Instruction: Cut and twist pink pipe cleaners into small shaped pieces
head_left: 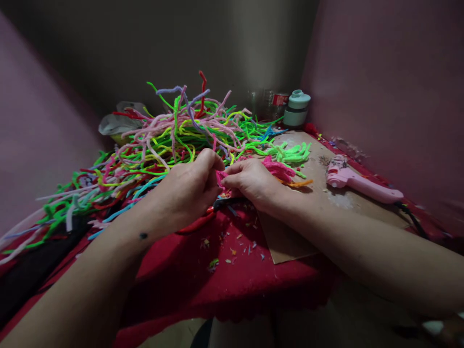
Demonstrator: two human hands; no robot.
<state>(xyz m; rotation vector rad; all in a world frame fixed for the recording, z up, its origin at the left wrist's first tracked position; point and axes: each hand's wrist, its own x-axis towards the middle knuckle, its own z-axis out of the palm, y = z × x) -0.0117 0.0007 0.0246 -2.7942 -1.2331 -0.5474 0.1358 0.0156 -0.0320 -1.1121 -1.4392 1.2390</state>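
Note:
Between my two hands is a short pink pipe cleaner piece (221,178), pinched from both sides at the middle of the view. The fingers of my left hand (194,186) curl closed around its left part. My right hand (252,181) meets it with thumb and forefinger pressed together. Most of the piece is hidden by my fingers. Under my hands lie scissors with red handles (197,224), their blades mostly covered. More cut pink pieces (278,169) rest just behind my right hand, with an orange piece (300,183) beside them.
A large tangled heap of coloured pipe cleaners (181,130) fills the back and left. On the right, a pink glue gun (366,183) lies on a cardboard sheet (311,203). A pale green bottle (297,108) stands behind. Clippings (228,249) litter the red cloth (217,290).

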